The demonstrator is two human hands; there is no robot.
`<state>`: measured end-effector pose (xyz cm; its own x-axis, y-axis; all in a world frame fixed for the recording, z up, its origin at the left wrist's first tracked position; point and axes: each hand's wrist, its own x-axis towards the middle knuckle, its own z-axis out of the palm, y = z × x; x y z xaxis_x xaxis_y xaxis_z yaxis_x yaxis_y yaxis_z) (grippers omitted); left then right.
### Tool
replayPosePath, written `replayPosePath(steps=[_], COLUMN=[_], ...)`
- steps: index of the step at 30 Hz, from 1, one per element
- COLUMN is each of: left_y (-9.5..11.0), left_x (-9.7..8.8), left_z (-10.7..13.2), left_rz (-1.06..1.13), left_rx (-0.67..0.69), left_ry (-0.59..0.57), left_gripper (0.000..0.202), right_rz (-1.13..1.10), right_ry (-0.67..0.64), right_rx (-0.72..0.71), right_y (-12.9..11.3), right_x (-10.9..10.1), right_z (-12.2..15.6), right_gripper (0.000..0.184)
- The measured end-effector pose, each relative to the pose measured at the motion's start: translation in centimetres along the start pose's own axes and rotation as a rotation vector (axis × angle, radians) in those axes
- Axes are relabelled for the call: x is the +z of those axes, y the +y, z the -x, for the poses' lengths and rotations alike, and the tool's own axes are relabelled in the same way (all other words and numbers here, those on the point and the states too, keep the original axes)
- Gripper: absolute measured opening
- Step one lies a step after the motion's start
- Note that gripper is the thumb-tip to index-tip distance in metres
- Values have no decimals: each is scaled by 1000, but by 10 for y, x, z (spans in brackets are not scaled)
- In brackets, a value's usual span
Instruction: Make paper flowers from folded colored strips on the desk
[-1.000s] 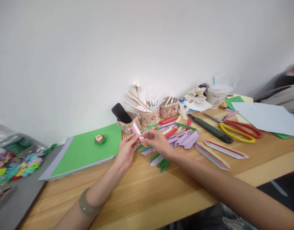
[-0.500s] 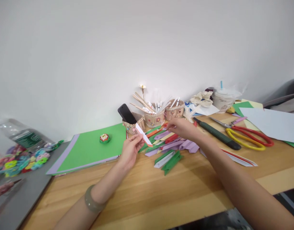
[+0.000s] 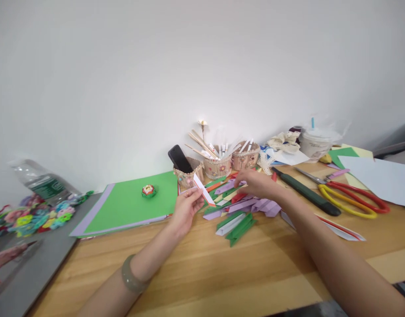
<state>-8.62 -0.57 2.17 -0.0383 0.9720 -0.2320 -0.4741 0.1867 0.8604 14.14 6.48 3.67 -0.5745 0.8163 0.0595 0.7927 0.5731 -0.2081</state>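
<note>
My left hand (image 3: 188,207) is closed in a pinch on a folded white paper strip (image 3: 204,190) with orange edges, held tilted in front of the small baskets. Over the pile of folded paper strips (image 3: 245,205), in purple, green, red and yellow, is my right hand (image 3: 257,183). Its fingers curve down, apart, close to a red strip, and nothing shows between them; the fingertips are partly hidden. Nearer me, a folded white strip (image 3: 233,224) lies between green ones, including a green folded strip (image 3: 242,231).
Behind the pile stand a basket with a phone (image 3: 180,159), a basket (image 3: 218,168) of sticks and pens, and another basket (image 3: 245,158). A paper flower (image 3: 148,190) rests on green sheets (image 3: 123,211). Right: a utility knife (image 3: 308,193), scissors (image 3: 350,198), a lidded cup (image 3: 319,143).
The view has shifted slightly, so things appear farther right. My right hand has come down a little closer to the pile. My left hand keeps hold of the white and orange strip.
</note>
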Motion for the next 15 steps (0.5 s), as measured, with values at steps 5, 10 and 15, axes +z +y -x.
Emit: replayPosePath(steps=[5, 10, 15], left_y=[-1, -1, -1], left_x=[0, 0, 0], left_z=[-1, -2, -2], left_rz=[-12, -26, -31], left_rx=[-9, -12, -13], left_ry=[-2, 2, 17], left_gripper=[16, 18, 20], right_rz=[-23, -45, -74], right_ry=[21, 96, 139], right_rx=[-26, -37, 32], right_y=[2, -2, -7], right_x=[9, 7, 1], right_z=[0, -2, 0], right_gripper=[24, 18, 15])
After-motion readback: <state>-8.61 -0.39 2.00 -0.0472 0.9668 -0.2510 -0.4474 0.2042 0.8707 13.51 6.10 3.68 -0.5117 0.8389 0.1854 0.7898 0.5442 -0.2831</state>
